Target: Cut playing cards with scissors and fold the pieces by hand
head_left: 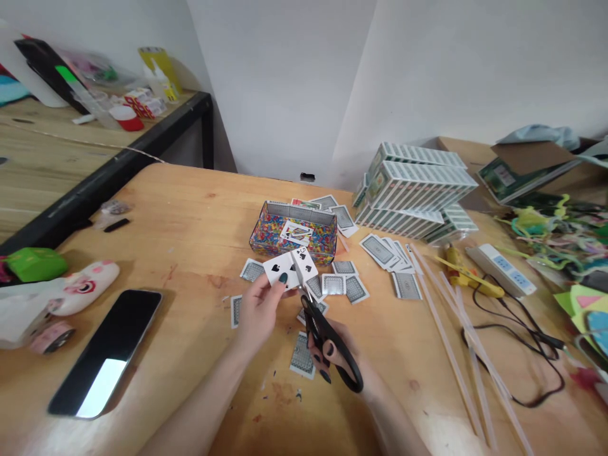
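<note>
My left hand [260, 308] pinches a spade playing card [280, 268] in front of a colourful patterned box [294, 239]. My right hand [338, 354] is closed round the handles of black scissors [325, 329]. The scissor blades meet the card, which is cut part of the way, its right piece [304, 263] tilted. Inside the box lies a face card [297, 233]. Cut card pieces, backs up, lie around both hands, one of them [302, 356] beside my right hand.
A black phone [107, 351] lies at the left. Stacked card boxes [413, 187] stand behind, at the right. Clear glue sticks [446, 342], a yellow glue gun [468, 272] and a white power strip [501, 269] with black cable are on the right.
</note>
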### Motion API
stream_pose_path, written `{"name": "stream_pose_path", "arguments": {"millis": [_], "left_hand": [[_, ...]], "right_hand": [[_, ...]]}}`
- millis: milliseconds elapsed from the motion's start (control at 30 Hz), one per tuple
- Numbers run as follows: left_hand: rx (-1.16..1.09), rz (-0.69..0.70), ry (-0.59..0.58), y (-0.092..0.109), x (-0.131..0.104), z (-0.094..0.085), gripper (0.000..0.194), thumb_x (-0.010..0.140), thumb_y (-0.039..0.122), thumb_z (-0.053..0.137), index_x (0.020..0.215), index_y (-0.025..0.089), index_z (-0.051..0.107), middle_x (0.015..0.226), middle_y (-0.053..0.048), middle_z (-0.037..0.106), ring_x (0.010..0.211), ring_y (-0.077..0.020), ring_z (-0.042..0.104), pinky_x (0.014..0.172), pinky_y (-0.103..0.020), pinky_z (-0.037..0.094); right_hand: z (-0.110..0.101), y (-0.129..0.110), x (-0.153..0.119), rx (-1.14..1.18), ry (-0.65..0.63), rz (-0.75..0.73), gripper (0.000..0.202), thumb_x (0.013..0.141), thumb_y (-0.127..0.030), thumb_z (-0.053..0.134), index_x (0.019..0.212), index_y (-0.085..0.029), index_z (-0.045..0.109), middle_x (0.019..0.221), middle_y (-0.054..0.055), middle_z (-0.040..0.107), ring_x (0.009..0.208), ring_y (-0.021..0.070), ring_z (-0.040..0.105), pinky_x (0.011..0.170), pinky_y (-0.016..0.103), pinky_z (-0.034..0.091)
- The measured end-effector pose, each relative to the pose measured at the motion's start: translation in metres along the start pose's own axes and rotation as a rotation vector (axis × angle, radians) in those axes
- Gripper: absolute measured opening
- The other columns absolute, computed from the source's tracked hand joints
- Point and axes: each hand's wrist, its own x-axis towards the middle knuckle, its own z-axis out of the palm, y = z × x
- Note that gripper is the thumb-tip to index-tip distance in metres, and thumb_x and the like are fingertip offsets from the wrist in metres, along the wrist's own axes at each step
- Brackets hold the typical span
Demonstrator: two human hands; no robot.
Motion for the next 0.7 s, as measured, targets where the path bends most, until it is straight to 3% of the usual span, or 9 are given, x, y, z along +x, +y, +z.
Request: {"name": "stream_pose_path", "arguments": {"millis": [700], "left_hand": [[0.024, 0.000, 0.020, 0.0024, -0.0006, 0.0005, 0.035, 0.069, 0.038, 0.064, 0.098, 0.017, 0.066, 0.097, -0.007, 0.069, 0.084, -0.0220, 0.064, 0.065, -0.030, 0.056]], "right_hand": [[0.0030, -0.0001, 0.0009, -0.008, 0.065, 0.043, 0.047, 0.059, -0.058, 0.068, 0.068, -0.016, 0.050, 0.055, -0.005, 0.044, 0.033, 0.0025, 0.031, 0.030, 0.017, 0.022]]}}
